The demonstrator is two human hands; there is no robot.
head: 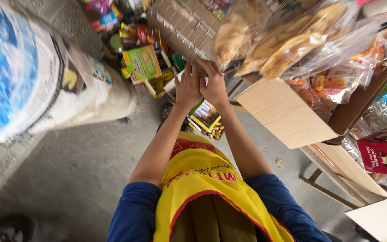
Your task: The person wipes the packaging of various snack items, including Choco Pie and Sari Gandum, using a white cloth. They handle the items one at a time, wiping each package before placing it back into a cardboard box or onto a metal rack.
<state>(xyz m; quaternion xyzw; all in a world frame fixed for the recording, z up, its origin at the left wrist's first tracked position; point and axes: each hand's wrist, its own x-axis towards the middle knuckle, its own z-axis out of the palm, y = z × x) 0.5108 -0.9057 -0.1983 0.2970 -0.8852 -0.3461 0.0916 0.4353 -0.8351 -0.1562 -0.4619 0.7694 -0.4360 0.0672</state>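
- Apron [202, 179] — yellow with red trim, nearest the camera, below the rack.
- Left hand [188, 87] and right hand [214, 87] — pressed side by side, fingers curled up against the lower edge of the wire rack [180, 27]; what they grip, if anything, I cannot tell.
- Carton [285, 112] — brown, just right of the hands, under the rack.
- Green box [142, 62] — left of the rack.
- Snack bags [292, 36] — clear, right of the rack.
- Sack [36, 76] — white and blue, far left of the rack.
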